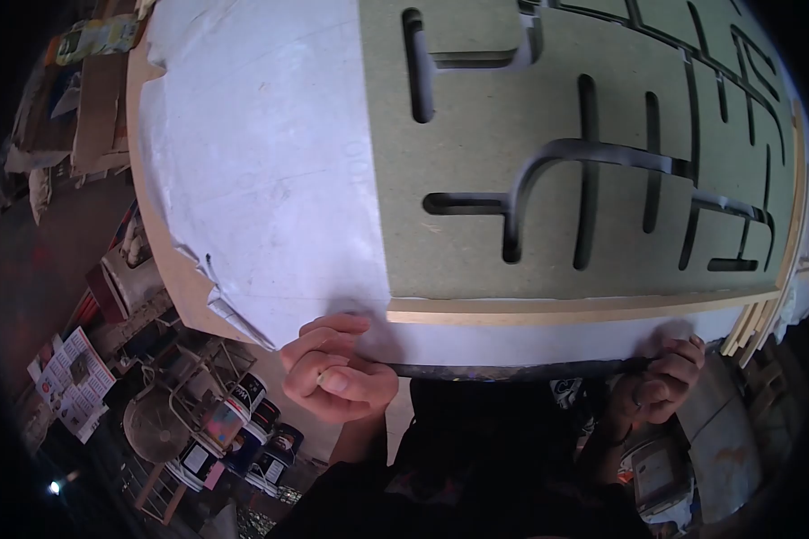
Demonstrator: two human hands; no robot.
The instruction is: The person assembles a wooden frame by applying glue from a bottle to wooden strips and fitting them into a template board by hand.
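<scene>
A large flat board [602, 171] with curved and straight slots cut through it lies in front of me, resting on a wider panel covered with white sheet [261, 171]. My left hand [337, 377] curls around the near edge of the white panel. At the lower right, my right hand [661, 382] grips the same near edge. Between the two hands runs a dark strip [512, 369] along the edge's underside.
Thin wooden strips [760, 328] stick out at the panel's right corner. Below left stand several paint cans [243, 427], a metal rack [198, 377], boxes and printed sheets [72, 377]. A torn paper edge [234, 314] hangs at the panel's lower left.
</scene>
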